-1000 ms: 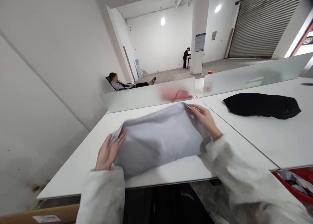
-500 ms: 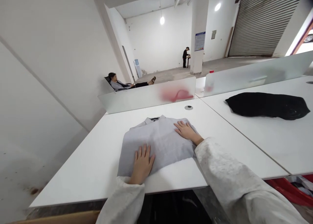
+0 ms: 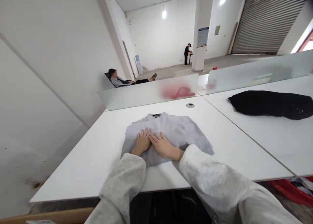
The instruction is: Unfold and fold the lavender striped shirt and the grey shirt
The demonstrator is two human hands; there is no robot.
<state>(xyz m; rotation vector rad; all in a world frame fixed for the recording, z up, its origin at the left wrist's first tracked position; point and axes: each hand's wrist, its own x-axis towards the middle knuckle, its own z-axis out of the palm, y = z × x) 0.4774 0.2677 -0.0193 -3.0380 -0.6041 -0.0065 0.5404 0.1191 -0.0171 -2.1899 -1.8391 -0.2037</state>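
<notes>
A light grey collared shirt (image 3: 181,129), partly folded, lies on the white table (image 3: 80,162) with its collar pointing away from me. My left hand (image 3: 143,141) rests palm down on the shirt's middle left, fingers stretched out. Right beside it, my right hand (image 3: 162,146) lies flat on the cloth with its fingers extended, the two hands nearly touching. Neither hand grips the fabric. My wrists and forearms cover part of the shirt's near edge.
A folded black garment (image 3: 271,104) lies on the adjoining table at right. Frosted dividers (image 3: 146,95) run along the back edge, with a red shape blurred behind. Beyond, one person (image 3: 119,80) reclines in a chair; another person (image 3: 187,54) stands by a pillar.
My right hand has moved left from the shirt's right side to its middle. My left hand has shifted slightly up. The shirt's right side now spreads out further toward the right.
</notes>
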